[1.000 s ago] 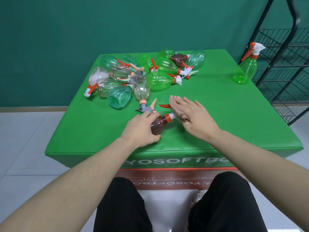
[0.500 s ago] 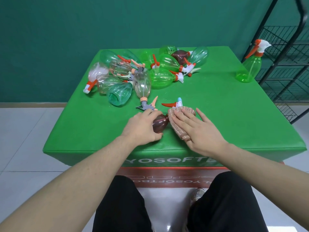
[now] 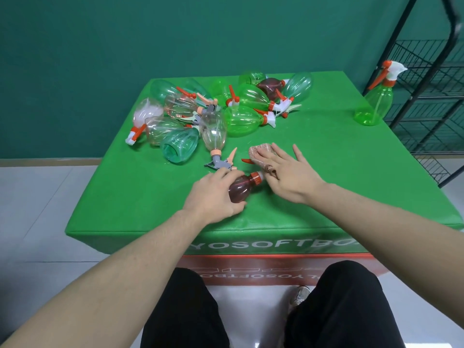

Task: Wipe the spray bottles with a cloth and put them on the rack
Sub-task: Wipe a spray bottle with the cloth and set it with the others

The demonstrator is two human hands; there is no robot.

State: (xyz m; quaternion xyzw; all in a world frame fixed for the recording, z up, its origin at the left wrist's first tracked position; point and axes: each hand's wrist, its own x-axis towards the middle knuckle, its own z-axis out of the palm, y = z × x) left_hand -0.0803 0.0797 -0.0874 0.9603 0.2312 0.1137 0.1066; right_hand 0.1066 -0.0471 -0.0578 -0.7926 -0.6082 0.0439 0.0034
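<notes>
Brown spray bottle, near the table's front edge: left hand grips its base. Right hand, fingers spread flat, has slid the cloth from body up to trigger head. Wiping likely nearly complete; rack placement pending.

cloth hides brown bottle's sprayer, rack cropped

Brown bottle in my left hand: glossy translucent plastic, ribbed orange cap. Cloth under my right hand: soft, mottled pinkish weave. Table cover: matt green, finely textured. Rack: thin black metal wire.
</notes>
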